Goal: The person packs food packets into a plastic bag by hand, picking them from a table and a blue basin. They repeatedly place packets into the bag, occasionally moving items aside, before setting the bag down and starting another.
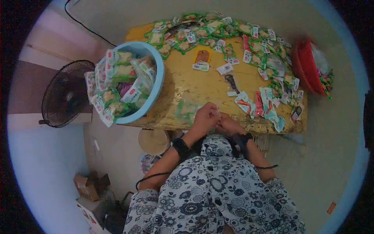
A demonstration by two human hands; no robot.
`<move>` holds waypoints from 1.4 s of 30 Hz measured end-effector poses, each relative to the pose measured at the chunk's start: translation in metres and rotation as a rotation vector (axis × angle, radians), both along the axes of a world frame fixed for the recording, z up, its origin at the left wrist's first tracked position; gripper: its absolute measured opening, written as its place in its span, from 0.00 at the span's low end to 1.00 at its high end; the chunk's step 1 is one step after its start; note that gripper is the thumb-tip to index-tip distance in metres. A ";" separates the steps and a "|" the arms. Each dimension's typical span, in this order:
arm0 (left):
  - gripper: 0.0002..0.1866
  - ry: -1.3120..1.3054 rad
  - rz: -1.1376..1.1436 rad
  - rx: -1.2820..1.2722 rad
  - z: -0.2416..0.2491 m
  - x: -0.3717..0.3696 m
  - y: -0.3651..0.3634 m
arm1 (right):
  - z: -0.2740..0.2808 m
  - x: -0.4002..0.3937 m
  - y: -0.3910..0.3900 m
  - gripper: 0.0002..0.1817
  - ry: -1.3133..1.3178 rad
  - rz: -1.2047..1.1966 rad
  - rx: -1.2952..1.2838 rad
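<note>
My left hand and my right hand meet at the table's front edge, fingers closed in a pinch. A small, pale, see-through bit shows between them, too blurred to name. Just left of my left hand lies a clear packet with green edges, partly hidden by the hand. To the right of my right hand are a white-and-teal snack packet with a red picture and another teal packet. A dark, narrow packet and a yellow-edged packet with brown food lie farther back.
A light-blue basin heaped with green-edged packets stands on the left of the yellow wooden table. Many similar packets line its back and right side. A red basket is at the right, a black fan at the left.
</note>
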State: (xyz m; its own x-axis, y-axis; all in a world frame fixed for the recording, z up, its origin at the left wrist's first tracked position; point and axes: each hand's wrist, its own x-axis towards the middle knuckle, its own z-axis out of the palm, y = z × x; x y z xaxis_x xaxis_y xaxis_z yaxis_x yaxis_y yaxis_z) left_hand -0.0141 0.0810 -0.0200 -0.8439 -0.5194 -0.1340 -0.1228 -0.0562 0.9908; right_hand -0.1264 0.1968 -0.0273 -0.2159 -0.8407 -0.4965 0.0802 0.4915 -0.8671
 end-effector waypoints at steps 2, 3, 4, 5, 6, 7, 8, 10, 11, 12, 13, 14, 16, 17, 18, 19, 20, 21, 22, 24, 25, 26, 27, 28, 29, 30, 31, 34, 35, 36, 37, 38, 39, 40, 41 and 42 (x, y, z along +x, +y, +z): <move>0.10 -0.012 0.006 0.116 -0.006 0.004 -0.001 | -0.051 -0.011 0.006 0.14 0.056 0.142 -0.080; 0.10 -0.017 0.009 0.174 -0.008 0.005 -0.001 | -0.068 -0.016 0.008 0.13 0.055 0.186 -0.067; 0.10 -0.014 -0.013 0.202 -0.005 0.005 -0.002 | -0.075 -0.022 0.008 0.12 -0.005 0.179 0.053; 0.11 -0.012 -0.033 0.231 -0.002 0.008 -0.004 | -0.081 -0.025 0.008 0.12 -0.067 0.172 0.175; 0.11 -0.012 -0.054 0.259 0.000 0.011 -0.006 | -0.070 -0.023 0.005 0.12 0.005 0.143 0.184; 0.12 -0.070 -0.002 0.130 -0.003 0.015 -0.011 | -0.045 -0.018 0.000 0.12 0.075 0.113 0.192; 0.13 -0.126 0.046 -0.001 -0.010 0.019 -0.019 | -0.032 -0.016 -0.003 0.12 0.147 0.078 0.199; 0.16 -0.182 0.185 -0.213 -0.022 0.029 -0.039 | -0.032 -0.019 -0.003 0.21 0.169 0.158 0.221; 0.18 -0.184 0.280 -0.294 -0.028 0.038 -0.050 | -0.032 -0.020 -0.003 0.26 0.180 0.198 0.231; 0.19 -0.321 0.327 -0.453 -0.038 0.048 -0.060 | -0.037 -0.021 -0.003 0.25 0.228 0.181 0.195; 0.20 -0.460 0.371 -0.613 -0.045 0.059 -0.069 | -0.045 -0.021 -0.002 0.24 0.276 0.163 0.159; 0.21 -0.494 0.348 -0.575 -0.052 0.069 -0.078 | -0.054 -0.021 -0.002 0.23 0.322 0.145 0.121; 0.23 -0.559 0.300 -0.495 -0.061 0.087 -0.090 | -0.065 -0.026 -0.002 0.21 0.329 0.168 0.054; 0.23 -0.501 0.298 -0.589 -0.076 0.095 -0.092 | -0.068 -0.026 0.000 0.19 0.274 0.147 0.058; 0.24 -0.441 0.295 -0.681 -0.078 0.098 -0.091 | -0.067 -0.026 0.000 0.17 0.219 0.125 0.063; 0.25 -0.379 0.291 -0.771 -0.079 0.102 -0.088 | -0.066 -0.025 0.001 0.15 0.107 0.071 0.105; 0.25 -0.399 0.288 -0.386 -0.079 0.108 -0.080 | -0.064 -0.025 0.001 0.14 -0.006 0.018 0.146; 0.26 -0.409 0.282 -0.002 -0.019 0.101 -0.066 | -0.065 -0.025 0.001 0.15 -0.001 0.023 0.159; 0.26 -0.410 0.270 0.383 0.014 0.094 -0.055 | -0.066 -0.024 0.001 0.15 0.002 0.029 0.172; 0.25 -0.252 0.252 0.698 -0.015 0.086 -0.046 | -0.068 -0.020 0.002 0.16 -0.021 0.021 0.185; 0.25 -0.166 0.239 0.852 -0.019 0.080 -0.042 | -0.068 -0.019 0.004 0.16 -0.045 0.004 0.182; 0.24 -0.125 0.208 0.786 -0.020 0.078 -0.036 | -0.068 -0.018 0.005 0.16 -0.067 -0.014 0.178; 0.23 -0.084 0.176 0.721 -0.012 0.074 -0.029 | -0.071 -0.019 0.006 0.15 -0.040 0.019 0.141; 0.22 -0.047 0.161 0.778 -0.014 0.072 -0.029 | -0.072 -0.020 0.006 0.14 -0.013 0.052 0.103; 0.21 -0.012 0.145 0.835 -0.016 0.069 -0.029 | -0.076 -0.023 0.006 0.12 0.011 0.093 0.086; 0.21 0.018 0.144 1.016 -0.033 0.063 -0.033 | -0.081 -0.026 0.007 0.11 0.036 0.133 0.068; 0.20 0.049 0.141 1.195 -0.045 0.058 -0.036 | -0.091 -0.030 0.008 0.11 0.058 0.182 0.069; 0.22 0.073 0.124 1.127 -0.065 0.056 -0.035 | -0.092 -0.035 0.003 0.10 0.156 0.213 0.186; 0.21 0.015 0.121 1.039 -0.067 0.056 -0.034 | -0.087 -0.034 0.002 0.10 0.178 0.195 0.205; 0.21 -0.042 0.117 0.948 -0.066 0.056 -0.035 | -0.076 -0.031 -0.001 0.11 0.200 0.177 0.223; 0.21 -0.099 0.114 0.857 -0.062 0.056 -0.036 | -0.057 -0.026 -0.004 0.12 0.208 0.147 0.202; 0.19 -0.166 0.125 0.796 -0.056 0.057 -0.038 | -0.048 -0.023 -0.005 0.14 0.215 0.115 0.180; 0.18 -0.232 0.135 0.735 -0.043 0.055 -0.041 | -0.064 -0.026 -0.003 0.14 0.319 0.184 0.147; 0.18 -0.296 0.144 0.674 -0.036 0.053 -0.041 | -0.098 -0.033 0.000 0.15 0.423 0.254 0.116; 0.18 -0.301 0.172 0.639 -0.037 0.051 -0.040 | -0.120 -0.035 0.004 0.16 0.470 0.274 0.098; 0.18 -0.305 0.203 0.603 -0.040 0.049 -0.039 | -0.141 -0.037 0.007 0.17 0.517 0.293 0.079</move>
State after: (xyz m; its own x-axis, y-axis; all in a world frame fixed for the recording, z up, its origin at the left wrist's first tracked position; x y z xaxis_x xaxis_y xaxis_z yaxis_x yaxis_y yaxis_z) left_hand 0.0345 0.0418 -0.0602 -0.6170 -0.4237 -0.6632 -0.3190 -0.6357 0.7029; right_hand -0.1639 0.2043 -0.1684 -0.2109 -0.8664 -0.4526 -0.4913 0.4942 -0.7172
